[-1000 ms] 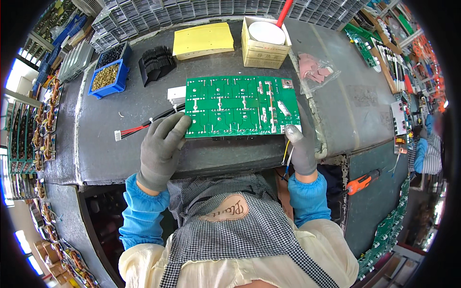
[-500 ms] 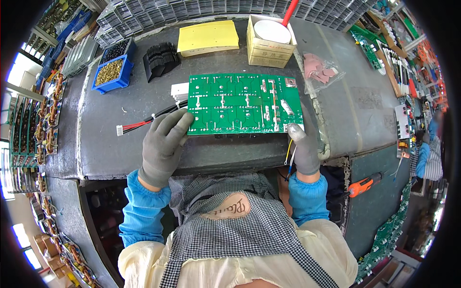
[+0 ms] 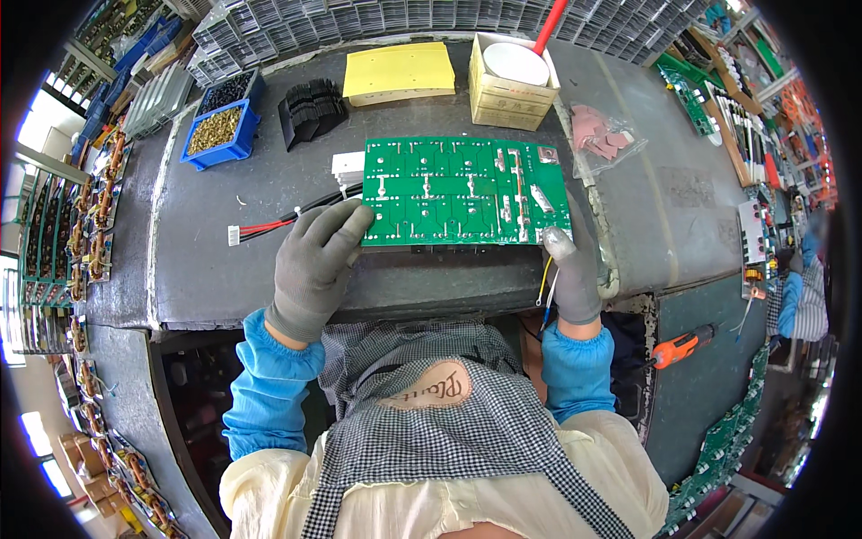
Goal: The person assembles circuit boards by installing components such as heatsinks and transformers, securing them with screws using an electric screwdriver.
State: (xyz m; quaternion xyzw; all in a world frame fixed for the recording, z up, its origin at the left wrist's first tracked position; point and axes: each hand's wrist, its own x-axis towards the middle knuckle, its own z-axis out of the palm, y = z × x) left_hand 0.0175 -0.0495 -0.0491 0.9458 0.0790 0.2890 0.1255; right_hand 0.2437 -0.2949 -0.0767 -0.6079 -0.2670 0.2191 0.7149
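Observation:
A green circuit board (image 3: 440, 202) is held above the bench's front part, its soldered side up. My left hand (image 3: 319, 265), in a grey glove, grips the board's near left corner. The gloved right hand (image 3: 575, 274) closes on the near right corner, its thumb on top. Past the left edge of the board stick out a white block (image 3: 347, 165) and black and red wires (image 3: 269, 225) ending in a white connector (image 3: 234, 235). Thin yellow and blue wires (image 3: 545, 292) hang beside my right hand. The board's underside is mostly hidden.
Behind the board stand a blue bin of brass-coloured parts (image 3: 215, 133), black folded sheets (image 3: 312, 112), yellow sheets (image 3: 400, 74) and a box with a white tub (image 3: 514, 76). A bag of pink pads (image 3: 603, 133) lies right. An orange power screwdriver (image 3: 682, 346) rests at lower right.
The view has shifted slightly, so the bench items appear a little further right. Both hands keep their hold on the circuit board, which is much as before.

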